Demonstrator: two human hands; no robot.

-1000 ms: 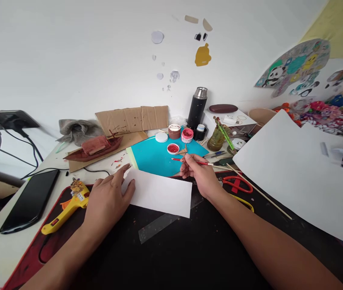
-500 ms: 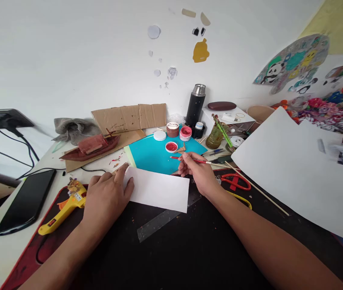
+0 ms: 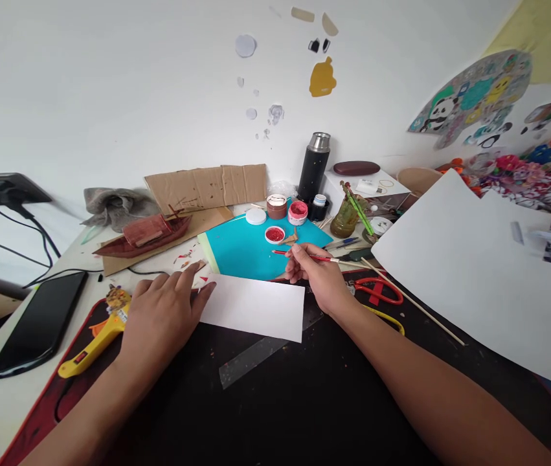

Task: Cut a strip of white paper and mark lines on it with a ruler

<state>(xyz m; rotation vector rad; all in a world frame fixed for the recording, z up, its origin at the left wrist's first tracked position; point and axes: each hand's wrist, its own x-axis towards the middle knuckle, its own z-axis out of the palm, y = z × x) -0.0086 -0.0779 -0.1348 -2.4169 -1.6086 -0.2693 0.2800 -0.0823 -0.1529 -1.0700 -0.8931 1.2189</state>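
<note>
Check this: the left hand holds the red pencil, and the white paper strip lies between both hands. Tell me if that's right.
Not quite: the head view shows the red pencil in the right hand, not the left hand. The white paper strip does lie between both hands.

- The bare left hand [image 3: 161, 317] now sits farther toward nine o'clock.
- The white rectangular paper sheet [image 3: 256, 307] lies turned slightly, its ten o'clock corner lower.
- A small red scrap [image 3: 204, 279] now shows beside that corner.
</note>
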